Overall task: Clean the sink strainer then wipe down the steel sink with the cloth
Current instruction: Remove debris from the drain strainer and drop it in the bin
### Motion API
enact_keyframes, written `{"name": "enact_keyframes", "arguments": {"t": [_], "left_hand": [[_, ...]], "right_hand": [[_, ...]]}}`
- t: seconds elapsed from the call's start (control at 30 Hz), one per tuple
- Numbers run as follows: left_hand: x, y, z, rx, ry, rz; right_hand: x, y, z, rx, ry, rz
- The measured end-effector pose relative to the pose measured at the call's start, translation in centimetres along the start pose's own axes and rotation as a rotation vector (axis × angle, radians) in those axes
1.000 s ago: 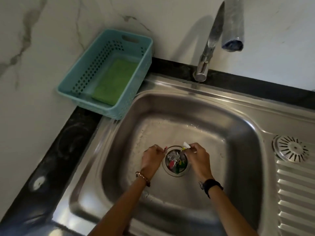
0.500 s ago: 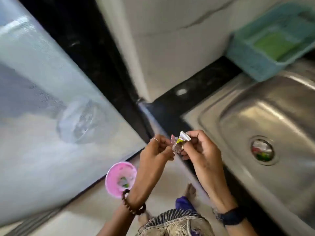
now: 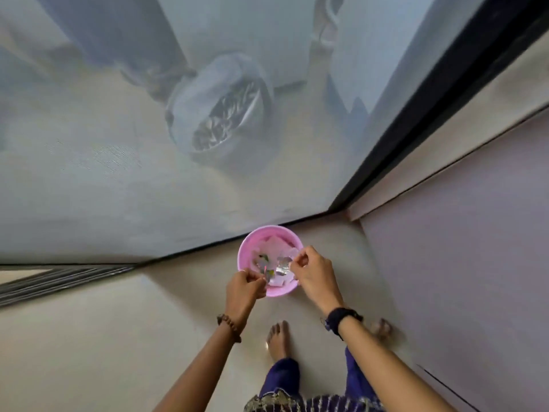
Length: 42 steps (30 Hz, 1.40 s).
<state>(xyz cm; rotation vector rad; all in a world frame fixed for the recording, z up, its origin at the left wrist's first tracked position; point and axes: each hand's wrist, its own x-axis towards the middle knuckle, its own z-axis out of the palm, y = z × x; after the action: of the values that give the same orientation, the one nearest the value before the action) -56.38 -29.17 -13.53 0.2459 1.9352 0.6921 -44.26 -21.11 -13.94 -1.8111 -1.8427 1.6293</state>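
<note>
From my remote seat I see mostly a hazy mesh screen, with a lined bin showing dimly behind it, and below it pale floor. On that floor sits a pink tub holding scraps of wrapper litter. My left hand and right hand hover over its near rim, fingers pinched together; whether either grips a scrap I cannot tell. Sink and strainer are out of view.
</note>
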Motion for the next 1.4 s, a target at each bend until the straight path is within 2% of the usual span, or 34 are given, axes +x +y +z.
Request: {"name": "enact_keyframes", "arguments": {"t": [0.17, 0.27, 0.37, 0.47, 0.6, 0.67, 0.73, 0.87, 0.97, 1.07, 1.27, 1.33, 1.4], "left_hand": [[12.7, -6.3, 3.0, 0.119, 0.045, 0.011], [17.9, -9.7, 4.5, 0.153, 0.003, -0.014], [19.2, -11.3, 5.0, 0.117, -0.041, -0.099], [16.1, -9.3, 4.9, -0.078, -0.073, -0.158], [8.0, -1.7, 5.0, -0.352, -0.236, -0.209], [1.9, 4.3, 5.3, -0.436, -0.384, -0.224], [-1.2, 7.4, 5.1, -0.516, -0.452, -0.202], [-11.1, 16.3, 5.9, -0.539, -0.647, -0.088], [-18.8, 22.0, 8.3, -0.473, -0.819, 0.021], [-25.5, 26.3, 13.4, -0.365, -0.953, 0.116], [-34.1, 30.6, 27.2, -0.145, -1.107, 0.062], [-34.9, 31.0, 32.4, 0.011, -1.110, 0.117], [-35.0, 31.0, 37.7, 0.214, -1.045, 0.236]], "right_hand": [[10.5, 8.3, 9.3, -0.110, 0.009, 0.102], [14.1, 12.4, 12.7, -0.105, -0.062, 0.190], [15.2, 14.0, 13.3, 0.067, -0.007, 0.306], [13.1, 12.1, 11.3, 0.362, 0.041, 0.406], [7.9, 5.3, 4.6, 0.740, 0.037, 0.438], [3.4, 0.8, -1.9, 0.921, 0.048, 0.392], [0.8, -2.2, -5.0, 0.987, -0.005, 0.334], [-8.0, -8.2, -16.3, 1.181, 0.050, 0.152], [-14.6, -10.6, -24.3, 1.280, 0.150, -0.003], [-20.3, -10.4, -31.1, 1.367, 0.271, -0.123], [-26.9, -4.4, -43.6, 1.566, 0.529, -0.296], [-27.3, -0.4, -47.1, 1.524, 0.681, -0.232], [-26.5, 4.4, -50.1, 1.376, 0.865, -0.039]]}}
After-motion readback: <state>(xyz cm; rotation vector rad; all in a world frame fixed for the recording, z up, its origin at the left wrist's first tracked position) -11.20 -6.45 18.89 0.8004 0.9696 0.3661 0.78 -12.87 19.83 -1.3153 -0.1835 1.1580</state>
